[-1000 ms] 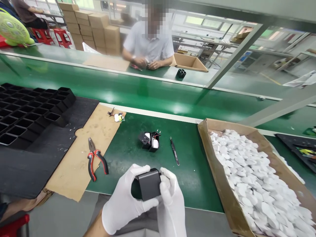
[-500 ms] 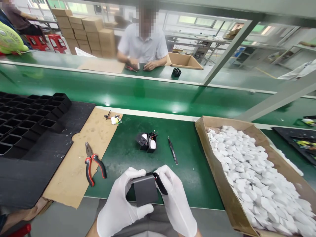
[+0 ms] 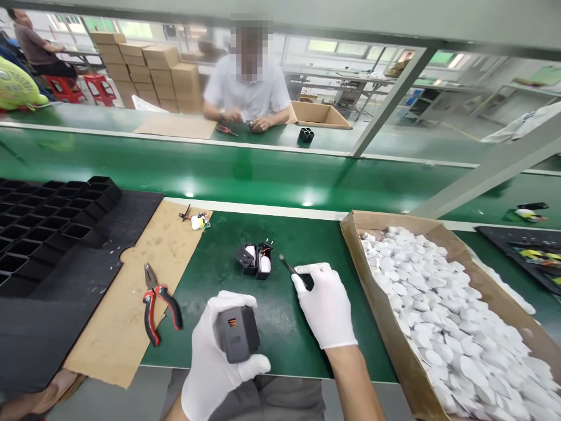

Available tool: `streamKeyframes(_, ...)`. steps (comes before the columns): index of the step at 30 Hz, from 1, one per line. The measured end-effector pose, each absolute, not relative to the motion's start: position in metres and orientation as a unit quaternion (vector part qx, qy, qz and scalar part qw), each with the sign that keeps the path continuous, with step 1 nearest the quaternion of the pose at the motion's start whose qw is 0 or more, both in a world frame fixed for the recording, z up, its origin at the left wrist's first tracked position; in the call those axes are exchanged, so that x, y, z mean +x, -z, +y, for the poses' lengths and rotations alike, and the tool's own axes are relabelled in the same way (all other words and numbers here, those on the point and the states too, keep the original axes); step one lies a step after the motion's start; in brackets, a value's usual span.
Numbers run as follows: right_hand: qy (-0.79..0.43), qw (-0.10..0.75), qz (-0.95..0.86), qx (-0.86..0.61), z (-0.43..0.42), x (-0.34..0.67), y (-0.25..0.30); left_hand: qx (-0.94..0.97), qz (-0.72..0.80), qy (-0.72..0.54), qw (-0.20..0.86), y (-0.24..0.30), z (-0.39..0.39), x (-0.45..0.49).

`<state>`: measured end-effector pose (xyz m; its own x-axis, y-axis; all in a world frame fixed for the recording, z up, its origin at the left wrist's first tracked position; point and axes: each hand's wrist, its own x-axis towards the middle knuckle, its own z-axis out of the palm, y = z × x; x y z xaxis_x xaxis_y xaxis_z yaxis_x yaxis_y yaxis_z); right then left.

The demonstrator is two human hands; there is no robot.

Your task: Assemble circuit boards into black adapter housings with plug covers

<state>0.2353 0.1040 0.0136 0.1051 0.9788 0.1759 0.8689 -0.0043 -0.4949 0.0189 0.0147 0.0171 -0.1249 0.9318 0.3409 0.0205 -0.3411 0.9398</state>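
Observation:
My left hand (image 3: pixel 214 356), in a white glove, is closed around a dark grey charger housing (image 3: pixel 236 332) held low over the near edge of the green mat; an orange part shows in its open face. My right hand (image 3: pixel 326 304), also gloved, reaches forward and closes on the black tweezers (image 3: pixel 293 270) lying on the mat. Just beyond them sit two small black housings (image 3: pixel 256 260) with white inserts.
Red-handled pliers (image 3: pixel 155 301) lie on a cardboard sheet (image 3: pixel 131 316). A small circuit board (image 3: pixel 198 220) rests at its far corner. Black cell trays (image 3: pixel 48 219) fill the left. A cardboard box (image 3: pixel 372 292) of white parts stands right. A person works across the green conveyor (image 3: pixel 263 169).
My right hand let go of the grey housing and moved forward onto the tweezers. My left hand keeps the housing and has turned its open face up.

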Motion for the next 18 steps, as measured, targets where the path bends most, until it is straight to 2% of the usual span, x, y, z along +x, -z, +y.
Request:
streamKeyframes(2, -0.110, 0.258, -0.665, -0.692, 0.104, 0.236, -0.007, 0.570, 0.442, -0.606, 0.337, -0.016, 0.016, 0.022)
streamKeyframes(9, -0.170, 0.331, -0.642, -0.671, 0.093, 0.239, -0.003, 0.618, 0.446, -0.569, 0.309, -0.011, 0.014, 0.015)
streamKeyframes(13, -0.212, 0.352, -0.670, -0.619, 0.063, 0.230, -0.030, 0.675, 0.449, -0.533, 0.242, -0.010, 0.012, 0.000)
streamKeyframes(18, -0.299, 0.331, -0.701, -0.557, 0.020, 0.213, -0.070, 0.707, 0.445, -0.500, 0.229, -0.014, 0.011, -0.015)
